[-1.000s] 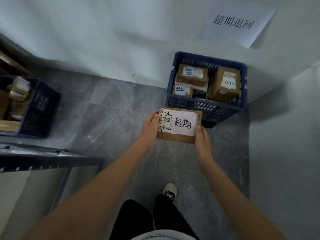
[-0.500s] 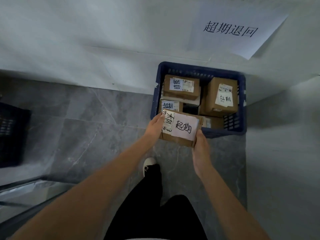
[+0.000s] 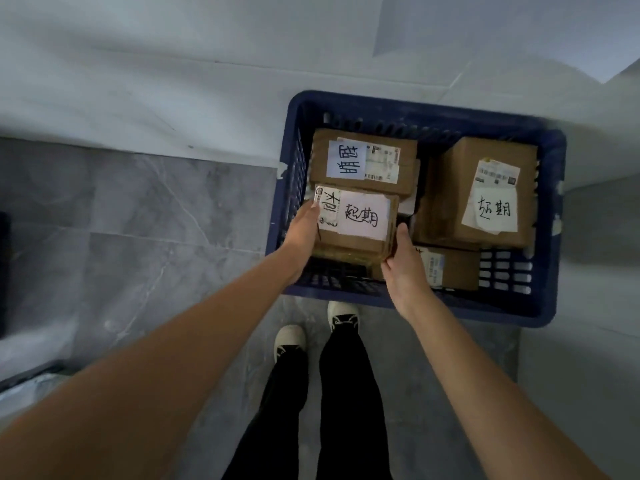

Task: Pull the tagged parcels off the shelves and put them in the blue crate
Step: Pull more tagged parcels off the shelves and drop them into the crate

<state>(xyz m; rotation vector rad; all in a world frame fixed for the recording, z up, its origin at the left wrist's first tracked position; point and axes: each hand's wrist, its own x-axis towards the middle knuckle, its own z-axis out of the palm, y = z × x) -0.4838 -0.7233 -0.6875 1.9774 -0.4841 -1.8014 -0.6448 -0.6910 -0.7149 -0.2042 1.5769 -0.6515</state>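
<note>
Tagged parcel (image 3: 356,220), a brown box with a white handwritten label, is held over the front left part of the blue crate (image 3: 550,237). Left hand (image 3: 303,233) and right hand (image 3: 403,268) clasp its opposite sides. Three other labelled boxes already lie inside the crate, which stands on grey floor tiles (image 3: 138,237) against a white wall (image 3: 173,81).

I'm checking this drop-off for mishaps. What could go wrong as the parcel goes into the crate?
The held brown cardboard parcel, gripped only at its sides by the left hand and right hand, may land tilted on the stacked brown boxes in the blue plastic crate. Fingers could get pinched against the tall brown box.
</note>
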